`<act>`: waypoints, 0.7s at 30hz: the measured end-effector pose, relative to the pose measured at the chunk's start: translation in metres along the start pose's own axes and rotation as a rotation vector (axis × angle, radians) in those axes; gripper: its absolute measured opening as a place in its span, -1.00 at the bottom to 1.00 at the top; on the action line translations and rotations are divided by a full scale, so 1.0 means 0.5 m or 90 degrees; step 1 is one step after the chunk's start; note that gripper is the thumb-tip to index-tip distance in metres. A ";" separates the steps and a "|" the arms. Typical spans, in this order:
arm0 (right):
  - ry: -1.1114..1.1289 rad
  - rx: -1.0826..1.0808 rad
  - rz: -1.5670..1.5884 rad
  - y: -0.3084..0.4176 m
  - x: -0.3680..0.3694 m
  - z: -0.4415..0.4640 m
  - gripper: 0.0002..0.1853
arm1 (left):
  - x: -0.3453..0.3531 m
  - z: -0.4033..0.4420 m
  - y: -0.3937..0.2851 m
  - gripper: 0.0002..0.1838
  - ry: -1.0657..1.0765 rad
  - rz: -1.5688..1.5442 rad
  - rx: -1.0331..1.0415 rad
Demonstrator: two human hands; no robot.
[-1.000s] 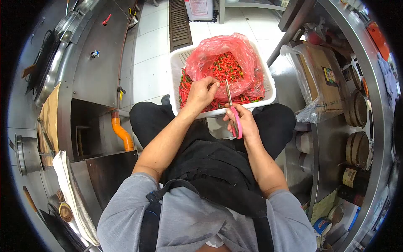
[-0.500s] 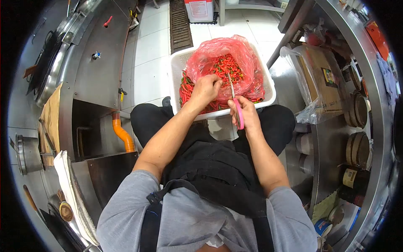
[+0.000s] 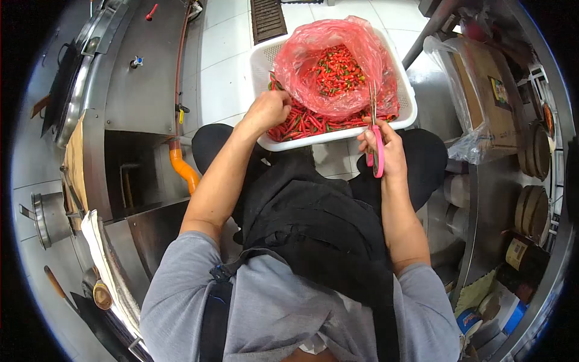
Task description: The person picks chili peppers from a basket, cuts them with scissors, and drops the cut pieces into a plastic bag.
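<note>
My right hand (image 3: 389, 148) grips scissors (image 3: 379, 151) by their pink handles, blades pointing away from me beside the bag's right side. At the basket's left, my left hand (image 3: 269, 112) touches the pile of whole red chilies (image 3: 306, 124), its fingers curled together; whatever is in them is hidden. A white plastic basket (image 3: 260, 67) stands in front of my knees with these chilies in it. Inside it, a translucent red plastic bag (image 3: 294, 57) sits on the chilies, its mouth wide, holding short cut chili pieces (image 3: 339, 71).
Steel cabinets (image 3: 145, 72) line the left, with an orange pipe (image 3: 183, 172) low down. On the right, a cardboard box (image 3: 482, 90) in clear plastic sits on a steel shelf. A floor grate (image 3: 267, 19) lies beyond the basket.
My left hand has moved from the bag's mouth left to the whole chilies. My right hand and the scissors have shifted right, away from over the bag. The view has tilted.
</note>
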State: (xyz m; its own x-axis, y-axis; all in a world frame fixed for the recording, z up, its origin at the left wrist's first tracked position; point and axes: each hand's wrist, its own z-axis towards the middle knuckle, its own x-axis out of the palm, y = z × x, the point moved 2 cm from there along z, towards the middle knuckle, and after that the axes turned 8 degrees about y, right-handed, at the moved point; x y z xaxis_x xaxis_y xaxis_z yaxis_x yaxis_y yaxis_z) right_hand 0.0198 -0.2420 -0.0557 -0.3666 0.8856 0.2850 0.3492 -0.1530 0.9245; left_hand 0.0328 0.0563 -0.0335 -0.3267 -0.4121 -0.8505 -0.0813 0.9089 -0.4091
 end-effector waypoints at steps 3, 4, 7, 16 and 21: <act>0.002 0.003 -0.003 0.001 0.008 0.000 -0.48 | 0.034 -0.012 -0.007 -0.75 0.061 -0.056 0.039; 0.001 0.003 -0.002 0.001 0.010 0.000 -0.48 | 0.038 -0.015 -0.019 -0.73 0.077 -0.058 0.014; 0.020 0.000 -0.028 -0.001 0.014 0.001 -0.46 | 0.063 -0.007 -0.029 -0.71 0.106 -0.072 -0.012; 0.108 0.035 -0.018 -0.036 0.045 -0.033 -0.51 | 0.000 -0.022 -0.039 -0.89 0.007 -0.533 0.005; 0.159 0.074 -0.011 -0.042 0.092 -0.036 -0.54 | -0.020 -0.039 -0.099 -0.84 -0.022 -0.697 0.077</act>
State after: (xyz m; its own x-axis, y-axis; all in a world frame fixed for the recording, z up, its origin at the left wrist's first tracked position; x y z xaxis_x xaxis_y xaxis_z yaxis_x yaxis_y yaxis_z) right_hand -0.0202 -0.2059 -0.0574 -0.5695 0.7502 0.3359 0.4318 -0.0747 0.8989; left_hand 0.0215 0.0165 0.0016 -0.1082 -0.9940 -0.0164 -0.2173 0.0397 -0.9753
